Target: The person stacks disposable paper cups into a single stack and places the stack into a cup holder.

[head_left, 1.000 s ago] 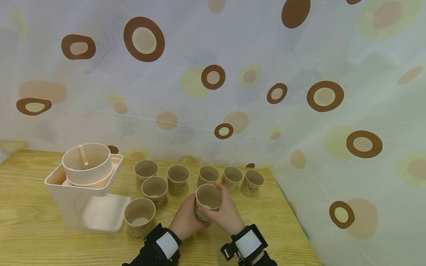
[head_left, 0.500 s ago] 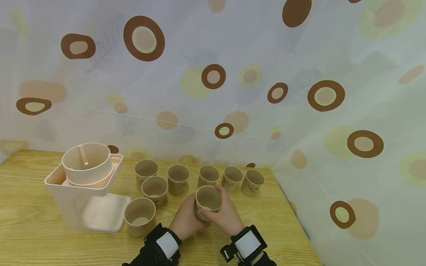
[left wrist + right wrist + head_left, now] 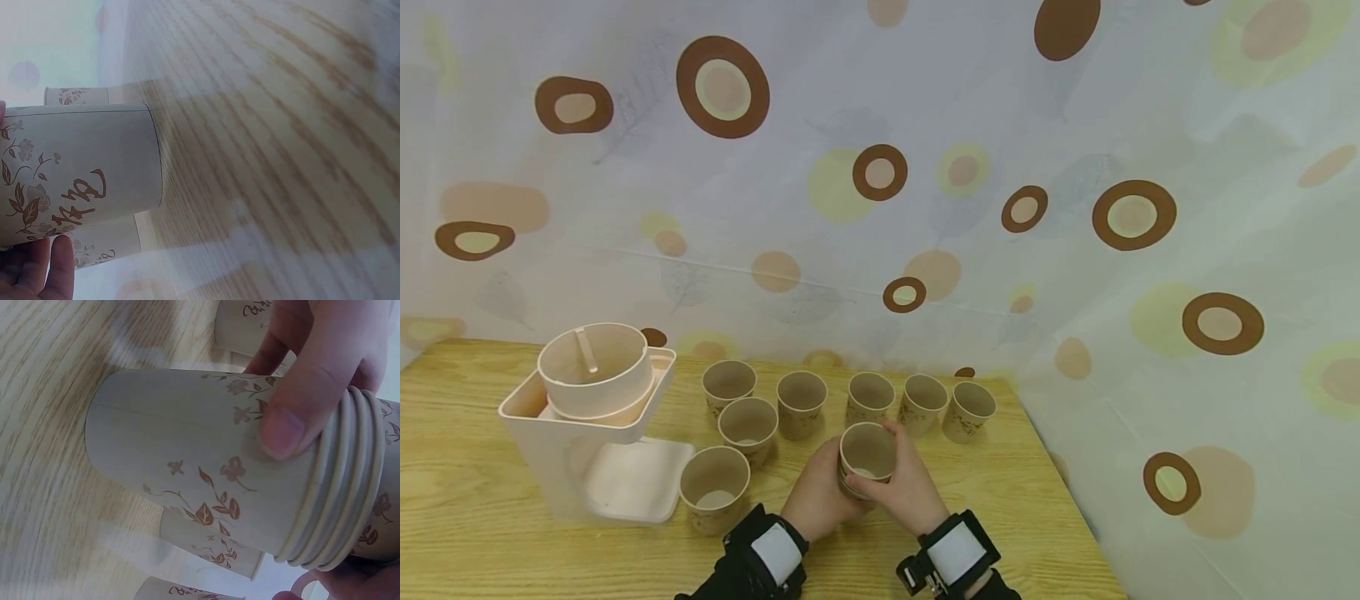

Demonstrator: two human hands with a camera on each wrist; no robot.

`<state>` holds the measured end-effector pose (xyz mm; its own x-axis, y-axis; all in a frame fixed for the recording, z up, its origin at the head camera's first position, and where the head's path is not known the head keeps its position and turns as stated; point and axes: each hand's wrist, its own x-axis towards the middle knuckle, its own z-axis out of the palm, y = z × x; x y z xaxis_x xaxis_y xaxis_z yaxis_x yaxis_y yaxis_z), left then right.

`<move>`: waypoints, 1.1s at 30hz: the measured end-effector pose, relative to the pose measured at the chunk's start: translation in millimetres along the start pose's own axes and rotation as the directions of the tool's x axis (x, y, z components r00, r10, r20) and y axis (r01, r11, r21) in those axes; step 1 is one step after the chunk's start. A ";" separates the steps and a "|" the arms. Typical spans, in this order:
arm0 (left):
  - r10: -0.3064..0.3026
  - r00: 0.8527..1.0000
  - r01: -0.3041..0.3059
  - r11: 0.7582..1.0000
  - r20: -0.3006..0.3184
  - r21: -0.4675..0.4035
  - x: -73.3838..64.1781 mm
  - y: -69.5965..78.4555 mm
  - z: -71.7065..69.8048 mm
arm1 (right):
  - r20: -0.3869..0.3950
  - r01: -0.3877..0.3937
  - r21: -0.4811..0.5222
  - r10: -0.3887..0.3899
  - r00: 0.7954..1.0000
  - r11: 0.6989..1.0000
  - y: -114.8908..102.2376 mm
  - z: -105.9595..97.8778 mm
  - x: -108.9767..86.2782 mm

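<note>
Several paper cups with a brown flower print are nested into a stack [image 3: 187, 444], upright close above or on the wooden table. My left hand [image 3: 817, 495] grips this stack low down, its thumb across the printed side in the right wrist view. Inside the stack's top sits an upper paper cup [image 3: 868, 452], partly sunk in. My right hand [image 3: 908, 490] holds it near the rim between thumb and fingers. Several rolled rims [image 3: 340, 481] lie close together below it. Only a few left-hand fingers [image 3: 60, 265] show in the left wrist view.
Single paper cups stand behind, including one at the far right [image 3: 968, 412], and on the left, the nearest [image 3: 715, 492] beside my left wrist. Further left is a white plastic appliance-like holder [image 3: 568, 475] with a round container [image 3: 597, 367]. A patterned cloth [image 3: 820, 225] hangs behind the table.
My right hand has lowered the upper cup slightly, so it sits deeper in the stack. My left hand keeps its place, and the other cups have not moved.
</note>
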<state>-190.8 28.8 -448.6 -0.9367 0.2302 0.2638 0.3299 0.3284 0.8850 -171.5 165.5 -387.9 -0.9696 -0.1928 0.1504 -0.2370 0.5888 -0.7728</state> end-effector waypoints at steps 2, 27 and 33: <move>-0.005 1.000 0.005 1.000 0.000 -0.012 -0.1 0.1 -0.1 | 0.004 -0.005 0.006 0.005 1.000 1.000 0.1 0.1 -0.3; -0.015 1.000 0.015 1.000 0.008 0.028 0.1 -2.3 -0.3 | 0.011 -0.028 -0.048 0.029 1.000 0.998 12.7 7.1 -1.5; -0.007 1.000 0.006 0.999 0.014 0.033 0.1 -1.2 -1.2 | 0.021 -0.047 -0.033 0.047 0.999 0.998 16.3 9.0 -2.9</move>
<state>-191.5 27.3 -449.2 -0.9371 0.2411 0.2522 0.3277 0.3603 0.8734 -172.0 168.6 -406.5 -0.9783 -0.1815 0.1003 -0.1933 0.6225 -0.7584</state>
